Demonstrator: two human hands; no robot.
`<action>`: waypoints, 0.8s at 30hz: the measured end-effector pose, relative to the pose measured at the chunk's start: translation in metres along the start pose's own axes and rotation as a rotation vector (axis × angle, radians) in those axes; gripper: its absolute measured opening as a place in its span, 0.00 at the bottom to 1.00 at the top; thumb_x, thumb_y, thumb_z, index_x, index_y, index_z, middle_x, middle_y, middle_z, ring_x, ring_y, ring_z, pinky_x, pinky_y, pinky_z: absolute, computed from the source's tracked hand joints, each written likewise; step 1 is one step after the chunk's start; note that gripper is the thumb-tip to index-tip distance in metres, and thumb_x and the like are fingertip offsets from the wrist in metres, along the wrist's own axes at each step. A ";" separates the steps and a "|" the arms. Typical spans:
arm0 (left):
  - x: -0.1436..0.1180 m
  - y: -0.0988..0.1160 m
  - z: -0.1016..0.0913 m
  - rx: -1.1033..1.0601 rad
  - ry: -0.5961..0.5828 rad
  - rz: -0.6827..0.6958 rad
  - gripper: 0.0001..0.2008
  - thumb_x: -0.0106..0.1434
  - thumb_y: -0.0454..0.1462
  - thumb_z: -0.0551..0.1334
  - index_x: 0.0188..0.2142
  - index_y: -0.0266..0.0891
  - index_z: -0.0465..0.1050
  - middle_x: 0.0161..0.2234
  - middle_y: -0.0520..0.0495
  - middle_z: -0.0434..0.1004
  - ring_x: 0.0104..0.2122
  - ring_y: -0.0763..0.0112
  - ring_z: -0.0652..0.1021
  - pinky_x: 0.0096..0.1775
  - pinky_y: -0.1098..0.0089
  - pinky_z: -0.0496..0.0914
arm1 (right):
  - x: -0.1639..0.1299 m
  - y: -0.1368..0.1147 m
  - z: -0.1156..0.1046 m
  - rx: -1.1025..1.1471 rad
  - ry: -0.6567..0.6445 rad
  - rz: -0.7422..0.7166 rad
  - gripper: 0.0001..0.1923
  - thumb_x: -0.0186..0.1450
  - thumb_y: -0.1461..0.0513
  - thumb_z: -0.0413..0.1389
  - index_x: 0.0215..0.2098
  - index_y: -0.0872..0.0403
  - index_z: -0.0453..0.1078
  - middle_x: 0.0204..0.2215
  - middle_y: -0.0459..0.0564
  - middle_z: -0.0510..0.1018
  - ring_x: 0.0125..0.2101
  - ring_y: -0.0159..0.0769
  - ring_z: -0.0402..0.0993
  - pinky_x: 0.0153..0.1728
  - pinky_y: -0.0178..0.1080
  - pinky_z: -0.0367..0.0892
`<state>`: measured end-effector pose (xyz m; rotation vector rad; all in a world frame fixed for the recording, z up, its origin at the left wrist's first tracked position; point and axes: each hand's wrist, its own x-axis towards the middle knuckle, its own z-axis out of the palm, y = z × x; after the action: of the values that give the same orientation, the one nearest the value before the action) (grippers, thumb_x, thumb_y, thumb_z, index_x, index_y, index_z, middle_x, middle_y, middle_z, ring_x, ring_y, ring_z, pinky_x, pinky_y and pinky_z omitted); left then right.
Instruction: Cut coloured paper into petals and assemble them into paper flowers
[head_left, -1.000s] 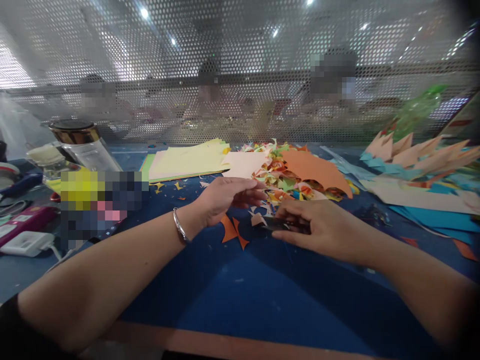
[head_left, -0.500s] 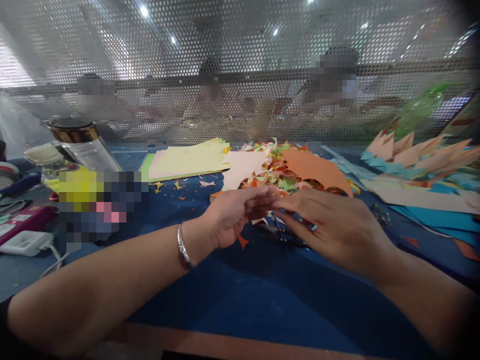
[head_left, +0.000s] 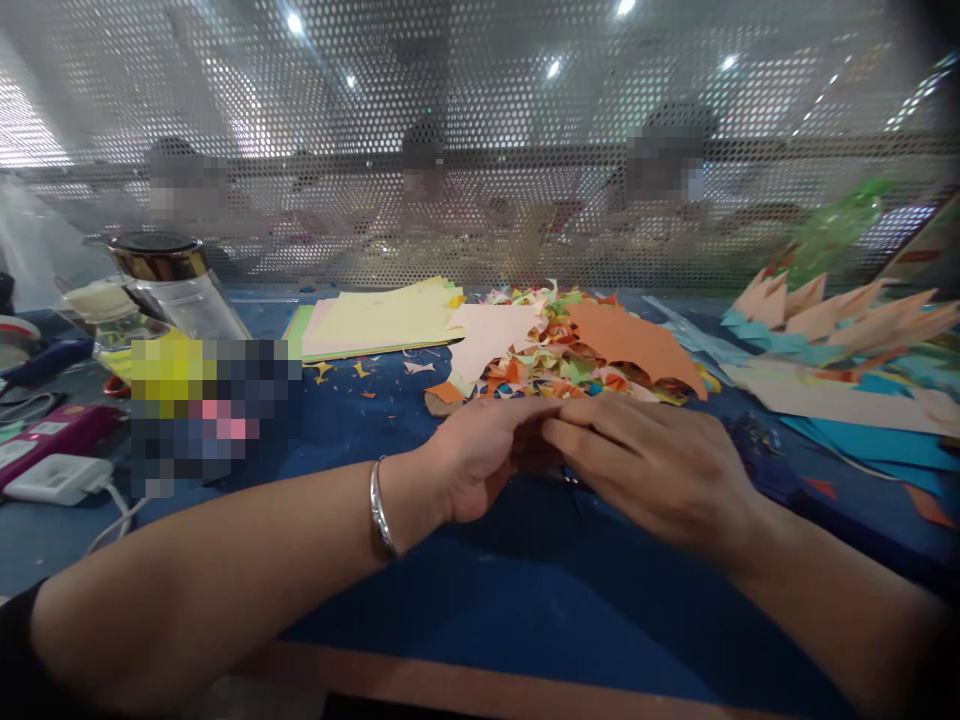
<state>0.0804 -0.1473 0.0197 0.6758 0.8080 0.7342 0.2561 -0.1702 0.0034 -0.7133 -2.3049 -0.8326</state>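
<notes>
My left hand (head_left: 476, 455), with a silver bangle on the wrist, is curled in front of a heap of cut paper scraps (head_left: 562, 350). My right hand (head_left: 660, 465) comes in from the other side, its bent fingers pressed together and overlapping my left fingertips. Anything pinched where the two hands meet is hidden by the fingers. Just beyond them lie a pale pink paper sheet (head_left: 491, 330) and an orange sheet (head_left: 634, 345) with scalloped cut edges, both resting on the scraps.
A stack of coloured paper (head_left: 390, 315) lies left of the heap. Pointed folded paper pieces (head_left: 817, 300) and blue sheets (head_left: 870, 440) are at right. Bottles (head_left: 180, 285) and a magenta power strip (head_left: 60, 435) occupy the left. A perforated metal screen (head_left: 495, 120) stands behind; people sit beyond it.
Both hands have drawn closer together, the right fingers now lapping over the left fingertips. They also sit slightly lower in the view. The gap under my right fingers has narrowed.
</notes>
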 end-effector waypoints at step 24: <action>0.017 0.009 -0.028 0.434 -0.313 0.114 0.13 0.67 0.37 0.63 0.29 0.35 0.82 0.30 0.41 0.84 0.31 0.71 0.82 0.39 0.70 0.73 | 0.005 0.005 -0.001 1.000 -0.053 0.915 0.11 0.68 0.52 0.64 0.37 0.50 0.77 0.35 0.48 0.83 0.16 0.25 0.69 0.16 0.33 0.66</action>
<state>0.0626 -0.1218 0.0057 1.2034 0.6458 0.5379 0.2563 -0.1658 0.0090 -1.1002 -1.7499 0.7043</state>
